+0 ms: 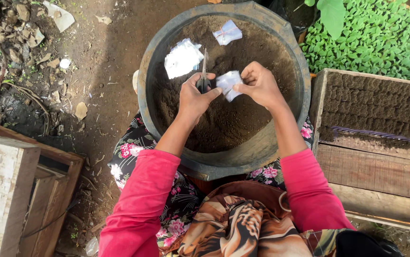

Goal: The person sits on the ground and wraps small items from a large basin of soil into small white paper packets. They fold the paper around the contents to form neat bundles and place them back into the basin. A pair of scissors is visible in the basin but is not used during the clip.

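The left hand [193, 97] is gripping a pair of scissors [204, 78], fingers closed round the dark handles while the blades are pointing up and away from the person. The right hand [259, 85] is pinching a small white packet [227, 84] between thumb and fingertips, its grip clamped on the packet's right side, and the packet is sitting just beside the scissors, touching or nearly touching the left thumb. Both hands are hovering over a large round basin [167, 43] filled with dark soil [228, 119]. Two more white packets are lying on the soil: a larger one [182, 58] near the left rim and a smaller one [227, 32] towards the far edge. A wooden tray of soil [376, 104] is standing to the right, with green seedlings [381, 38] beyond it
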